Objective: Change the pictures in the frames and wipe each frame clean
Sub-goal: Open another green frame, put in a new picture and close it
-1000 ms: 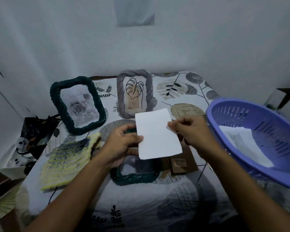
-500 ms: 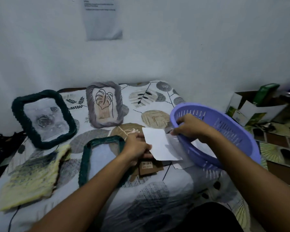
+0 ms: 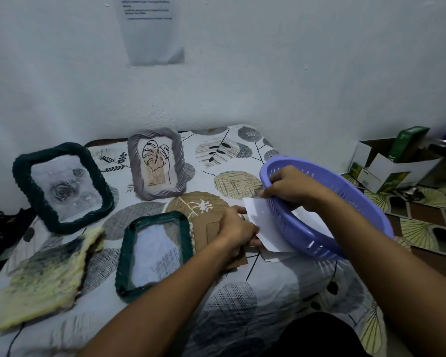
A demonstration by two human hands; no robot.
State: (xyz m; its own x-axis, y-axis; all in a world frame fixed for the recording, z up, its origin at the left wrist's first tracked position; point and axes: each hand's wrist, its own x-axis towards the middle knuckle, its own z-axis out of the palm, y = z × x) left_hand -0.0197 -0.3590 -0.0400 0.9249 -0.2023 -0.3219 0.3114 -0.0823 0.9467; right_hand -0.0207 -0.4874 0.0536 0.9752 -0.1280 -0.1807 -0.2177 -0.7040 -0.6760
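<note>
The right hand [image 3: 291,186] reaches over the near-left rim of the purple basket [image 3: 350,199], its fingers curled down at the top edge of a white sheet [image 3: 264,228]; it appears to pinch that edge, though the fingertips are partly hidden by the rim. The left hand [image 3: 238,231] lies just to the left, fingers bent and thumb against the sheet's lower left side, over a piece of brown cardboard backing [image 3: 211,243]. Both hands therefore hold the same sheet, close together but not touching each other.

The sheet leans against the basket's outer wall, its long axis running from upper left to lower right, with more white paper showing beneath it and inside the basket. The open dark green frame [image 3: 155,253] lies flat just left of the left hand, long axis pointing away from the person, its window showing only the cloth below. So the next move probably turns on carrying paper leftward from the basket to that frame, and the left hand is the nearer one.

Further out, toward the far left corner of the bed [image 3: 242,305], a second dark green frame [image 3: 62,189] holds a grey rose picture, and a grey frame [image 3: 156,163] holds a leaf line drawing. A yellow cloth [image 3: 44,274] lies at the left edge.

A printed notice [image 3: 150,29] hangs on the wall; its lines are too small to read. The green and white boxes [image 3: 392,163] at the right show no legible brand.
</note>
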